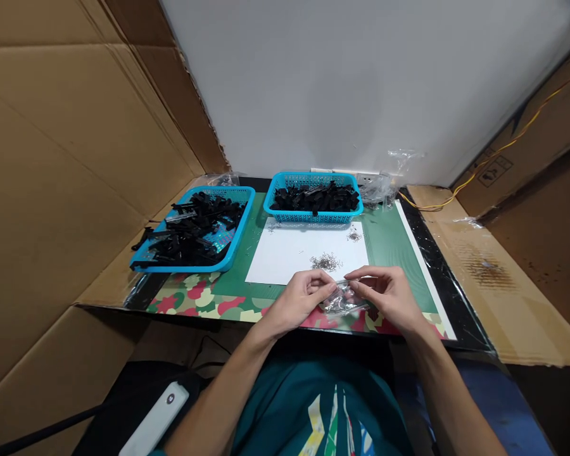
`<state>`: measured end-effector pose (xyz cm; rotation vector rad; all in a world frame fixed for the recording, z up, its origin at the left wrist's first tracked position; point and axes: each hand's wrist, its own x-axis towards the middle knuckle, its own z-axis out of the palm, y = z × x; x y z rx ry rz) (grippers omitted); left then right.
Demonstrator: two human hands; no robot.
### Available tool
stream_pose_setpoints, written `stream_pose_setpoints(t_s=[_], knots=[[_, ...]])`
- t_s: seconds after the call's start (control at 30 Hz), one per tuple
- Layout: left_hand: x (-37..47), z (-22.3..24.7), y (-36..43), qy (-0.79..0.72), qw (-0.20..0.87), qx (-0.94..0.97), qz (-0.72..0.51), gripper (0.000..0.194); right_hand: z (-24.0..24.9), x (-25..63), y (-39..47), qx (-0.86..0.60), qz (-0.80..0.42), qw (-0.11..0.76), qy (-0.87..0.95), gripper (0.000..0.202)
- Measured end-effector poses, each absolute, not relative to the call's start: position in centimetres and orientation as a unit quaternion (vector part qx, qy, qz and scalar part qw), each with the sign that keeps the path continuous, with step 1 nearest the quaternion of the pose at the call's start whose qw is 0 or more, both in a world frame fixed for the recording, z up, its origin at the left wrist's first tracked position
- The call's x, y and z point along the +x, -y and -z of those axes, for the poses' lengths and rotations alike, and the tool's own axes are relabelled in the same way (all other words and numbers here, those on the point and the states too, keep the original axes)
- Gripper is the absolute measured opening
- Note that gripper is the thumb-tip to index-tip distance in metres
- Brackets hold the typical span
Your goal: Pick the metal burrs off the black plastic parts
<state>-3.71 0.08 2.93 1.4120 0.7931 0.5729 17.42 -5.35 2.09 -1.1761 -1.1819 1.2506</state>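
Note:
A small clear plastic bag (344,303) hangs between my two hands over the table's front edge. My left hand (310,294) pinches its upper left part between thumb and fingers. The upper right part is pinched by my right hand (384,292). What the bag holds is too small to make out. Just beyond my hands, a pile of tiny dark metal pieces (325,261) lies on a white sheet (278,256). A smaller pile (354,235) sits near the sheet's back right corner.
Blue baskets of black parts stand at the left (241,234) and at the back (313,217). Crumpled clear plastic (382,190) lies right of the back basket. Cardboard walls (76,145) flank the table, and a yellow wire (498,152) runs along the right.

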Motion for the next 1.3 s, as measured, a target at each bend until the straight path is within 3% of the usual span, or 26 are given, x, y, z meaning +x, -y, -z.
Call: stream_pose_setpoints(t_s=[0.2,0.33,0.6,0.87,1.13,1.3], knots=[[-3.8,-3.3,-0.1,-0.378,0.578,0.681,-0.242,0.024,-2.3,17.2,5.4,-0.501,-0.489,0.505,0.504,0.021],[-3.5,-3.1,0.1,-0.358,0.609,0.66,-0.256,0.029,-2.0,17.0,5.4,-0.48,-0.484,0.523,0.512,0.034],[-3.0,-2.6,0.6,-0.376,0.633,0.619,-0.274,0.032,-2.3,16.6,5.9,-0.506,-0.421,0.501,0.562,0.015],[-2.9,-2.8,1.8,-0.396,0.549,0.663,-0.319,0.02,-2.3,16.5,6.0,-0.518,-0.453,0.474,0.55,0.022],[-2.9,-1.2,2.8,-0.369,0.644,0.591,-0.316,0.042,-2.1,16.6,6.1,-0.478,-0.417,0.509,0.581,0.014],[-2.8,-1.2,2.6,-0.385,0.662,0.565,-0.307,0.045,-2.0,16.7,6.1,-0.477,-0.416,0.512,0.581,0.011]])
